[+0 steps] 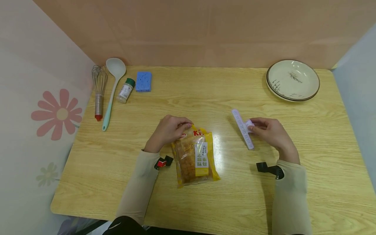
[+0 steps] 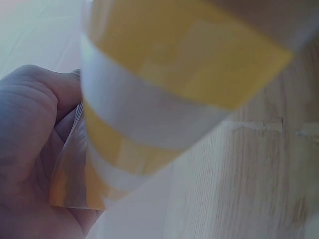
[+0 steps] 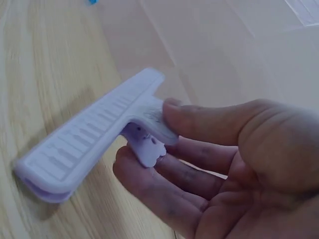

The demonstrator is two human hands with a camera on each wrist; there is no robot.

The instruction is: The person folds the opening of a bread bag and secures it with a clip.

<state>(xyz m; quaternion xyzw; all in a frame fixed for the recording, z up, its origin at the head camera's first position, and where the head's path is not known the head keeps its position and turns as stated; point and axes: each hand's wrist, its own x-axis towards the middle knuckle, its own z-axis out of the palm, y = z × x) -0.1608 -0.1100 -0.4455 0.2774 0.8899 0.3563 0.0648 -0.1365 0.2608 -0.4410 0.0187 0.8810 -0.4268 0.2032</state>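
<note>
A yellow and clear bag of bread (image 1: 188,163) is in the middle of the head view, its printed front facing up. My left hand (image 1: 171,129) pinches its top edge between thumb and fingers; in the left wrist view the yellow-and-white striped wrapper (image 2: 149,109) hides part of that hand. To the right, my right hand (image 1: 271,132) holds a pale purple bag clip (image 1: 243,129) by its handles. In the right wrist view the thumb is on one handle and fingers are under the other, and the clip's long jaws look closed. Bag and clip are apart.
At the back left lie a whisk (image 1: 99,91), a ladle (image 1: 113,91), a green-capped spice jar (image 1: 126,90) and a blue sponge (image 1: 143,81). Stacked plates (image 1: 293,80) stand at the back right. Walls border the wooden table (image 1: 191,98) at the back and sides.
</note>
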